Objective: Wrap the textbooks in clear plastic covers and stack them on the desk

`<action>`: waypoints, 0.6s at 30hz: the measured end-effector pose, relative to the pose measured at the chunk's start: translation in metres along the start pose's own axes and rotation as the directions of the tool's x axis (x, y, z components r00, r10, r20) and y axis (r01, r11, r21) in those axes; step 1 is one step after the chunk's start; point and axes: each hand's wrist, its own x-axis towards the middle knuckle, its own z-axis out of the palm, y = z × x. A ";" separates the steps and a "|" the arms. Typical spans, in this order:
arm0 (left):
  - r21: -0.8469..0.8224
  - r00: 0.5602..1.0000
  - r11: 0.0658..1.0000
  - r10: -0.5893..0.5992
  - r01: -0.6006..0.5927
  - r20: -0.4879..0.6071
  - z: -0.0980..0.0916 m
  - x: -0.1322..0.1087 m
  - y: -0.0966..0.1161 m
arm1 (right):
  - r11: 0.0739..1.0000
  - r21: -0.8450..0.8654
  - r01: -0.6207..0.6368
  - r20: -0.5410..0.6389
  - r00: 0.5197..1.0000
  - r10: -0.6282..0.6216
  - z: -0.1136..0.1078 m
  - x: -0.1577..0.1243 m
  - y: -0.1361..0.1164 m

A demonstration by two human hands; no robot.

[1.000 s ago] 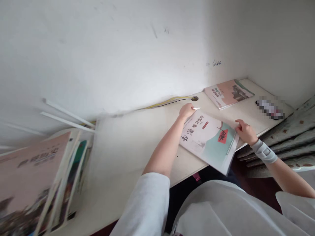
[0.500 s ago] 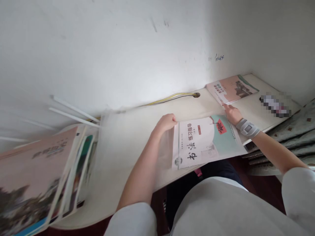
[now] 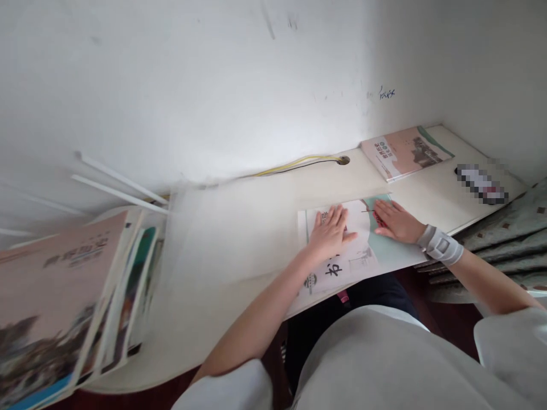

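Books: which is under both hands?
The white-and-green book; left hand and right hand touch it, not the far pink book or leftmost books.

Desk (image 3: 239, 228): off-white, long edge against wall (image 3: 222, 85). Wall white, scuffed, blue scribble (image 3: 387, 93) near right corner. Round cable hole (image 3: 343, 160) in desk near wall; yellow and black cables (image 3: 294, 165) run left from it along wall. Pink book (image 3: 412, 152) flat by wall, right of hole. Pixelated item (image 3: 482, 185) right of it, apart, unreadable. Patterned curtain (image 3: 504, 245) at right. Far left: row of books (image 3: 55, 296), front cover pink, blurred. White rods (image 3: 119, 193) behind row. Floor (image 3: 448, 324) dark red.
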 end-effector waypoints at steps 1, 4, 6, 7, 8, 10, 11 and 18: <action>0.005 0.999 0.999 -0.046 0.046 0.014 0.002 -0.001 -0.006 | 0.997 -0.013 -0.073 0.013 0.997 0.073 0.002 -0.006 0.006; 0.029 0.988 0.987 -0.158 0.157 0.003 0.003 -0.001 -0.023 | 0.974 -0.070 -0.214 0.012 0.976 0.215 0.003 -0.016 0.013; 0.040 0.989 0.988 -0.148 0.148 -0.010 0.002 0.001 -0.027 | 0.975 -0.082 -0.207 0.020 0.978 0.209 0.001 -0.013 0.009; 0.042 0.992 0.991 -0.123 0.124 -0.014 0.000 0.002 -0.028 | 0.978 -0.076 -0.196 0.028 0.980 0.199 -0.001 -0.010 0.007; 0.043 0.994 0.993 -0.109 0.110 -0.026 -0.002 0.002 -0.029 | 0.978 -0.064 -0.198 0.037 0.979 0.201 -0.003 -0.007 0.007; 0.047 0.980 0.983 -0.170 0.175 -0.100 -0.008 0.001 -0.037 | 0.958 -0.038 -0.286 0.041 0.957 0.287 -0.010 0.001 0.017; 0.047 0.956 0.966 -0.244 0.255 -0.160 -0.013 0.000 -0.044 | 0.932 -0.019 -0.362 0.040 0.931 0.363 -0.013 0.004 0.026; -0.200 0.825 0.821 -0.559 0.535 -0.084 -0.035 0.002 -0.097 | 0.748 0.356 -0.560 0.166 0.825 0.540 -0.022 0.040 0.090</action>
